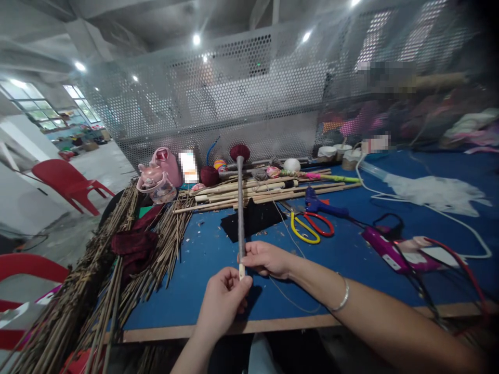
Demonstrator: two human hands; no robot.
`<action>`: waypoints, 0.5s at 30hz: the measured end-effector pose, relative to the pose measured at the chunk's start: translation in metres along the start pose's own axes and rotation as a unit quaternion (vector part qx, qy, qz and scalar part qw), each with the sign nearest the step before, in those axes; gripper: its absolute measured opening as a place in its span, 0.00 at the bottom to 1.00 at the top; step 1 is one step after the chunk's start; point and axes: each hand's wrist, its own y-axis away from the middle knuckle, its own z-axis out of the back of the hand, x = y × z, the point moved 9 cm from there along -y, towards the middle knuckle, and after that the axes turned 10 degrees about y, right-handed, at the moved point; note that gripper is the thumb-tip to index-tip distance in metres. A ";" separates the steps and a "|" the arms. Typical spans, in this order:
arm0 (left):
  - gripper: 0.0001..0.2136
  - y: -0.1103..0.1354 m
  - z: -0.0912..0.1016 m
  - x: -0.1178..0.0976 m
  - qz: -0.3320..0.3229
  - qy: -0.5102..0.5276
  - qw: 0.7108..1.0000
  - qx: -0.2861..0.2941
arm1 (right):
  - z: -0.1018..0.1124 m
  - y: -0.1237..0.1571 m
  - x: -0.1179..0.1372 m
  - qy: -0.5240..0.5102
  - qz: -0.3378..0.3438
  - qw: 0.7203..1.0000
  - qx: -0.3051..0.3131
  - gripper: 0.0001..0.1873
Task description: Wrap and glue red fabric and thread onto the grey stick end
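Observation:
Both hands hold one thin upright stick [240, 208] topped by a dark red ball [239, 151]. My left hand [222, 306] pinches the stick's bottom end, fingers closed. My right hand [267, 258], with a silver bangle on the wrist, grips the shaft just above it, and a fine thread trails from it across the blue table [202, 291]. Behind the stick lie a black cloth [255, 218] and a row of long bare sticks [273, 189].
A big bundle of thin twigs [97, 291] with dark red fabric [134, 244] hangs off the table's left. Yellow and red scissors [312, 228], a blue glue gun [323, 205], a purple tool [390, 252] with cables lie to the right. Red chairs [66, 182] stand left.

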 end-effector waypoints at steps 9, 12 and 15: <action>0.20 0.002 -0.016 0.013 0.082 0.144 0.984 0.060 | -0.006 0.001 -0.003 -0.051 -0.019 0.997 0.047 0.16; 0.19 0.001 -0.014 0.008 0.055 0.060 0.995 0.051 | 0.000 0.000 -0.005 -0.007 -0.011 1.000 0.007 0.15; 0.17 -0.002 -0.011 0.001 0.013 0.002 0.999 0.031 | 0.002 0.000 -0.004 0.011 -0.007 1.000 -0.014 0.15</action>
